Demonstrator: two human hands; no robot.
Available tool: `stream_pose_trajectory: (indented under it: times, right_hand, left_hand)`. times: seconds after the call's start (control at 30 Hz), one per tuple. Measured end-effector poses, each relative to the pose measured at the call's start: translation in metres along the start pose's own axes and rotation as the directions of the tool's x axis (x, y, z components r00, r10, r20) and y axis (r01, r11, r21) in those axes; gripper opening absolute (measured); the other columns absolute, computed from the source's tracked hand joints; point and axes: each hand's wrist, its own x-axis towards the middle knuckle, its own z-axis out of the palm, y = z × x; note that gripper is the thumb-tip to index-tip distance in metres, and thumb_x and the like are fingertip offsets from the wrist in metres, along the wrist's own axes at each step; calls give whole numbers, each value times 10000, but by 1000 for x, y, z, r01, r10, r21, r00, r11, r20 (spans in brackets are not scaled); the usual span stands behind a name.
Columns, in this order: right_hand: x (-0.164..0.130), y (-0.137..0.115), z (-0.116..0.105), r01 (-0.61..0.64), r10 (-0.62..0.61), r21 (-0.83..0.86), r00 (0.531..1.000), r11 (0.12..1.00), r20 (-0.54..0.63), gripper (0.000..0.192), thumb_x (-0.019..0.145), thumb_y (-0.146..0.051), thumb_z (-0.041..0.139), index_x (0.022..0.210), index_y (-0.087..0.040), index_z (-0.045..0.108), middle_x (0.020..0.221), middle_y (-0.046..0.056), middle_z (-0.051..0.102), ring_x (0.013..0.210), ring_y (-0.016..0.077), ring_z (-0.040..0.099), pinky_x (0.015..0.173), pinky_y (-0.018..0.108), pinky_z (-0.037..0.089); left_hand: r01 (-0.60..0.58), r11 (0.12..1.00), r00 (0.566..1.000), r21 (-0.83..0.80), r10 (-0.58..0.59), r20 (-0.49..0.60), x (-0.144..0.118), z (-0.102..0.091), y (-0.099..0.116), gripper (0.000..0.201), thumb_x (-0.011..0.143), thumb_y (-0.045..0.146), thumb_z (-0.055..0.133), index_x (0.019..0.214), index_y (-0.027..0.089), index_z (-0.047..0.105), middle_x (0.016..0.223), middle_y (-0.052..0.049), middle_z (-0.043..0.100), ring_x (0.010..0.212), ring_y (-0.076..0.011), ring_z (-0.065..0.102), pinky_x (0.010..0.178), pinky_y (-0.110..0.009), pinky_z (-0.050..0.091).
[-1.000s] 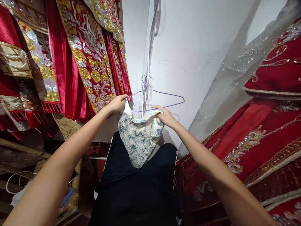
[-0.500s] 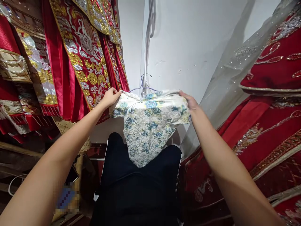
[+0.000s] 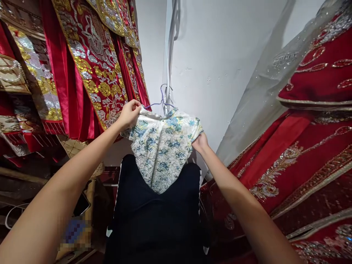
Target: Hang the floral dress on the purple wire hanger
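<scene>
A short-sleeved white garment (image 3: 165, 146) with blue and yellow flowers hangs in front of me on a thin purple hanger (image 3: 162, 96). Its lower part drops between my dark-clad knees, where the hem is hidden. My left hand (image 3: 129, 114) is closed, pinching the cloth at the left shoulder near the collar, with thumb and index finger together. At the opposite sleeve, my right hand (image 3: 201, 143) grips the lower edge near the cuff. Its fingertips are partly hidden by the sleeve.
Red costumes (image 3: 90, 66) with gold and silver embroidery hang on the left. More beaded red garments (image 3: 310, 139) stand close on the right, beside a clear plastic cover (image 3: 255, 95). A white wall (image 3: 214, 47) is behind the hanger. A phone (image 3: 82, 205) lies at lower left.
My right hand has moved inward and down from the stretched-out right shoulder to the sleeve's lower edge. The right side of the garment now hangs looser. My left hand keeps its hold.
</scene>
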Motion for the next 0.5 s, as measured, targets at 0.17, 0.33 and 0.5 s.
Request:
stream_pose_trajectory:
  times: [0.17,0.33,0.5]
  right_hand:
    - [22,-17,-46,-30,63,299,993,954,-101,725,840,-673,449,1360,-182,563,1137,138,722,1113,360,658,954,550,514]
    - [54,-69,-35,134,-102,186,980,973,-168,725,823,-586,539,1468,-262,470,1288,81,665,1187,316,631,1035,523,489]
    - [37,-113,-2,177,-174,200,984,964,-30,780,918,-715,273,1478,-218,489,1200,108,703,1257,314,591,1051,531,470]
  left_hand:
    - [-22,999,999,36,23,-33,-4,12,12,194,860,331,580,984,186,621,839,-43,676,792,-183,594,723,-276,436]
    - [47,998,999,-46,-47,-12,18,13,10,296,933,357,467,724,177,572,700,-40,580,672,-169,513,639,-282,391]
    - [52,995,990,-86,-40,139,23,-2,4,355,858,478,629,688,171,574,677,-27,571,623,-142,486,606,-268,385]
